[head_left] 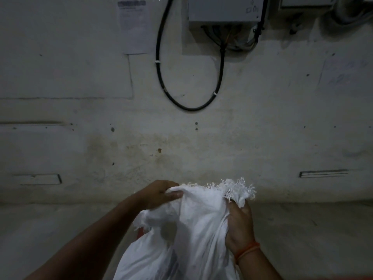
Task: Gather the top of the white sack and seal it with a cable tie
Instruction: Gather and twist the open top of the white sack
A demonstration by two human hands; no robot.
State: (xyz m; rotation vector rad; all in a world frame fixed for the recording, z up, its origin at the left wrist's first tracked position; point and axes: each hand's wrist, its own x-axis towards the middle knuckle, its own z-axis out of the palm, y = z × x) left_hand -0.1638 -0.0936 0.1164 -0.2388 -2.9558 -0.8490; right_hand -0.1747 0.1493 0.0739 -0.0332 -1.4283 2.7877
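A white woven sack (191, 235) stands upright in front of me, its frayed top edge held up near the base of the wall. My left hand (159, 196) pinches the left part of the top edge between thumb and fingers. My right hand (239, 225) grips a bunched handful of the fabric at the right side, with frayed threads sticking out above the fist. An orange thread band circles my right wrist. No cable tie is visible.
A stained pale wall (181, 138) rises just behind the sack. A black cable loop (189, 107) hangs from a grey electrical box (224, 9) above. A paper notice (134, 27) is taped at upper left. Grey concrete floor (50, 229) lies on both sides.
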